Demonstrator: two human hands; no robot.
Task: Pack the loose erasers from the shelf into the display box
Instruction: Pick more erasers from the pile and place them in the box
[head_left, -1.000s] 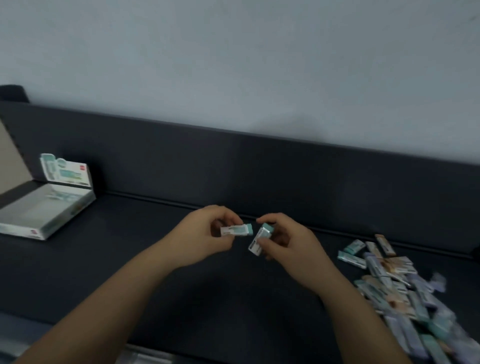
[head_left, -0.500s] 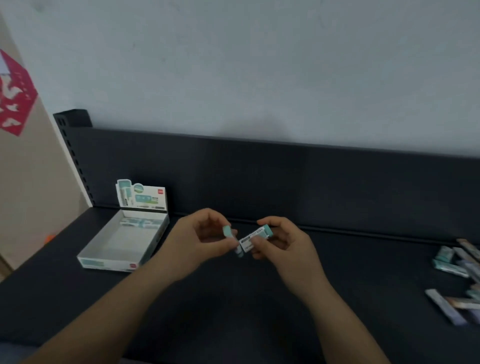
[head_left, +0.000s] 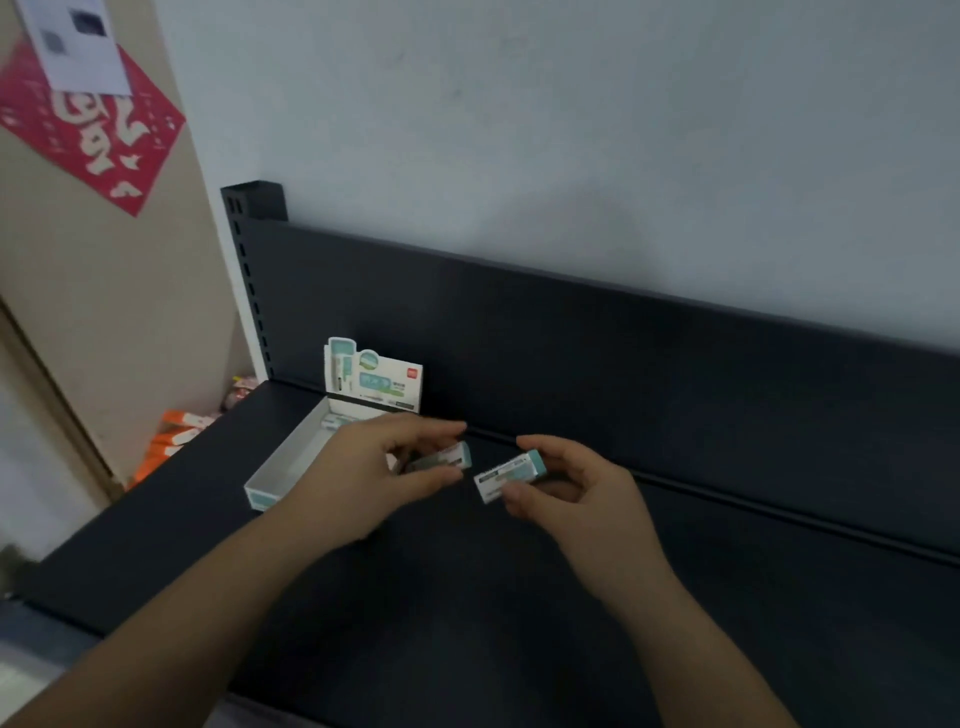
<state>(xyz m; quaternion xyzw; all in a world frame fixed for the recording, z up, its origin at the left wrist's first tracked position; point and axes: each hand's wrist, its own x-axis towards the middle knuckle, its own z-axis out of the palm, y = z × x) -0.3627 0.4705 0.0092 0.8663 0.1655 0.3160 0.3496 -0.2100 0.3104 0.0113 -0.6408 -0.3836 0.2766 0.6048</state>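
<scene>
Head view. Pinched between thumb and curled fingers of the left hand (head_left: 363, 470): a small rectangular white-sleeved eraser with a teal end (head_left: 448, 457), roughly level, just to the right of the open white cardboard display box (head_left: 283, 470). Held lengthwise, probably so as to drop flat into a row. Pinched likewise in the right hand (head_left: 579, 486): a second white-and-teal sleeved eraser (head_left: 511, 473), label up, near the first but apart from it, likely waiting its turn. Set on the dark flat metal shelf (head_left: 467, 613) against the back panel, printed header card raised: the box, mostly bare inside, seemingly with a few packed erasers (head_left: 337, 420) at the far end. No loose pile in sight from here. Judged early in the packing.
</scene>
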